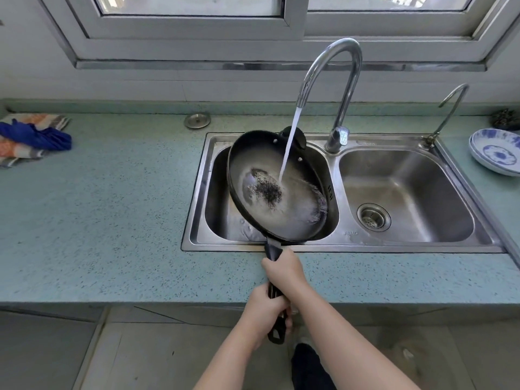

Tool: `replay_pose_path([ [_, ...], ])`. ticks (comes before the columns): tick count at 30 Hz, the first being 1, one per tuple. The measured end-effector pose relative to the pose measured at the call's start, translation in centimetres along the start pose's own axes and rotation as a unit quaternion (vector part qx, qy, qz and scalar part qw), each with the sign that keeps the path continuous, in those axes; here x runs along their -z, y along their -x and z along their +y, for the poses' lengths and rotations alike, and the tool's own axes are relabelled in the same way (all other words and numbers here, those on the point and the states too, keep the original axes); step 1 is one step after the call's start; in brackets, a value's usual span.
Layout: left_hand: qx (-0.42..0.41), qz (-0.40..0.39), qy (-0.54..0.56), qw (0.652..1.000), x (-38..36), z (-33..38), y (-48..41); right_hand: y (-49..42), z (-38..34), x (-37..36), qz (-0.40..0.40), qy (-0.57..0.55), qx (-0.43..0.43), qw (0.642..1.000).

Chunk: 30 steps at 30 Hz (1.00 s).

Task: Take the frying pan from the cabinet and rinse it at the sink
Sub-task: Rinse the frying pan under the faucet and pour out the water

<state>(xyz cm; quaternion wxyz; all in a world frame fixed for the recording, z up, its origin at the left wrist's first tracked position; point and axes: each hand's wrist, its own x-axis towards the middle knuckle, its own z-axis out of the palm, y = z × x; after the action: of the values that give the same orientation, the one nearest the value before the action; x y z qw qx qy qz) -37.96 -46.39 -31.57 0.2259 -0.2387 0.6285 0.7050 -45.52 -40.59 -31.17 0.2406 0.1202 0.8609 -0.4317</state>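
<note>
one frying pan over the left of two sink basins, under one running tap (dark patch inside); left hand and right hand both grip its handle.

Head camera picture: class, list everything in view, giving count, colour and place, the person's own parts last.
window: one, pale frame, top
countertop: one, speckled teal, below window
sink: one, steel, two basins, in countertop
frying pan: one, black, tilted over left basin
tall faucet: one, chrome, behind basins
water stream: one, white, faucet into pan
small faucet: one, chrome, sink's right rear corner
metal cap: one, silver, countertop behind sink
cloths: two, blue on orange-patterned, far left
dishes: at least two stacked, blue-and-white, far right
right grip: one, hand, holds handle near pan
left grip: one, hand, holds handle near its end
</note>
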Motion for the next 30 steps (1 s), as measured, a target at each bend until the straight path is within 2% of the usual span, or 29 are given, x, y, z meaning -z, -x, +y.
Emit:
replay_pose_path([
  [9,0.0,0.105,-0.099,0.99,0.4,0.1,0.3,-0.1,0.4,-0.4,-0.004,-0.014,0.002,1.0],
  [14,0.025,0.178,-0.292,0.939,0.7,0.8,-0.1,-0.1,0.6,-1.0,-0.036,-0.083,-0.024,0.996],
  [18,0.043,0.216,-0.355,0.909,-0.3,0.6,-0.6,-0.1,1.0,-0.9,-0.043,-0.132,-0.045,0.989],
  [20,0.036,0.238,-0.347,0.906,-0.4,0.6,-0.5,-0.2,1.2,-0.9,-0.048,-0.158,-0.051,0.985],
  [22,0.016,0.237,-0.313,0.919,-0.1,0.7,-0.3,-0.1,1.3,-0.9,-0.046,-0.151,-0.037,0.987],
  [27,0.014,0.178,-0.175,0.968,0.6,1.1,0.7,0.0,1.5,-0.9,-0.038,-0.152,-0.016,0.988],
  [30,0.024,0.143,-0.08,0.986,0.4,0.9,1.1,0.0,1.9,-0.2,-0.04,-0.191,-0.035,0.98],
])
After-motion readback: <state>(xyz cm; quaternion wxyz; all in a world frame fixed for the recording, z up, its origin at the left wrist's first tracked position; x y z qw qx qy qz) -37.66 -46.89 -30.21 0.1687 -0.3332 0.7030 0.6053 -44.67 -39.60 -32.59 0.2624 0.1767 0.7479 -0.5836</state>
